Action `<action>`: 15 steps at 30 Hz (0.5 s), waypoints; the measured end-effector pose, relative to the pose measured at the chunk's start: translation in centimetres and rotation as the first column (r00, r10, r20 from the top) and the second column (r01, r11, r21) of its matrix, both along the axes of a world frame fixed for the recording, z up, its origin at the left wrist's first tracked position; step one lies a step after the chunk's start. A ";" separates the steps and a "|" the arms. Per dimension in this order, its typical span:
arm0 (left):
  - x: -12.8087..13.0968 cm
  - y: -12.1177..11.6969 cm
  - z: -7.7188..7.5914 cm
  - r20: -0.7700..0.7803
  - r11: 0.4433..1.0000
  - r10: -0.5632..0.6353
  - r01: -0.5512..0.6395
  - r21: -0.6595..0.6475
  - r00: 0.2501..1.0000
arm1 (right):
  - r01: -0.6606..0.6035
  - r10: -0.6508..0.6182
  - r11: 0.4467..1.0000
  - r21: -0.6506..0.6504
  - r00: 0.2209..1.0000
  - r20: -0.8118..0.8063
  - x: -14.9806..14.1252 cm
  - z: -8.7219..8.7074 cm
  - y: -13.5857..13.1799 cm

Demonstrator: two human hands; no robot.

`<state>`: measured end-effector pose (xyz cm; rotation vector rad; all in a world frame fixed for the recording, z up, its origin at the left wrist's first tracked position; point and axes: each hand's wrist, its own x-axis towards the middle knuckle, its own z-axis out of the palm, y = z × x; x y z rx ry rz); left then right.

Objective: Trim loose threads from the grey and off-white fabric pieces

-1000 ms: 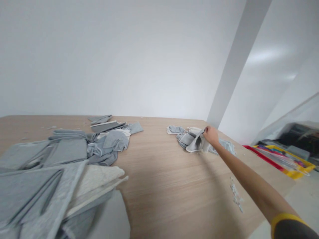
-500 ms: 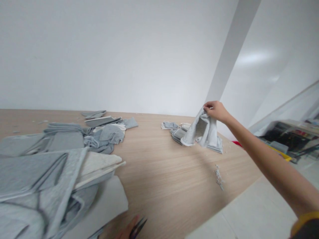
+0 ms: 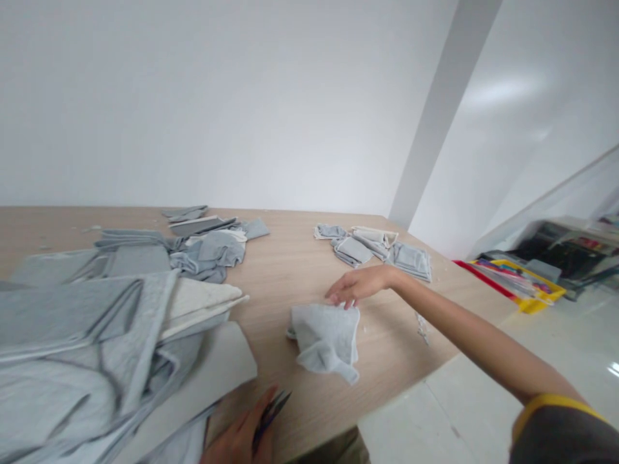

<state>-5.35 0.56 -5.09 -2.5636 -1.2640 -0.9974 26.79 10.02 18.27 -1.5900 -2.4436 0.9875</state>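
My right hand reaches over the middle of the table, its fingers closed at the far edge of a light grey fabric piece. That piece lies partly crumpled on the wood, with a loose strip hanging toward me. At the bottom, my left hand is closed around small scissors, their dark tips pointing up and right. Beside it on the left rises a big heap of grey fabric pieces, with cream pieces on its right side.
More grey fabric lies bunched at the back left. Folded fabric pieces sit at the back right. Thread scraps lie near the table's right edge. Beyond it are yellow and red trays. A white wall stands behind.
My right hand has brought the light grey fabric from above the back-right pile to the table's middle and lowered it. My left hand with the scissors has come further into view.
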 end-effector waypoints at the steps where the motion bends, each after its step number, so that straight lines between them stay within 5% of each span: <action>1: 0.1 -0.2 0.3 0.013 1.000 0.007 -0.007 -0.005 1.000 | -0.006 0.005 0.999 -0.035 1.000 -0.029 0.4 -0.5 0.1; 6: 0.4 -0.6 1.1 -0.029 1.000 0.004 -0.004 -0.026 1.000 | 0.107 -0.081 0.955 0.277 0.991 -0.103 2.6 -4.0 0.8; 15: 0.1 -0.5 0.7 -0.063 1.000 0.018 -0.018 -0.006 0.998 | 0.077 -0.032 0.933 0.350 0.991 -0.132 -0.4 -13.8 1.3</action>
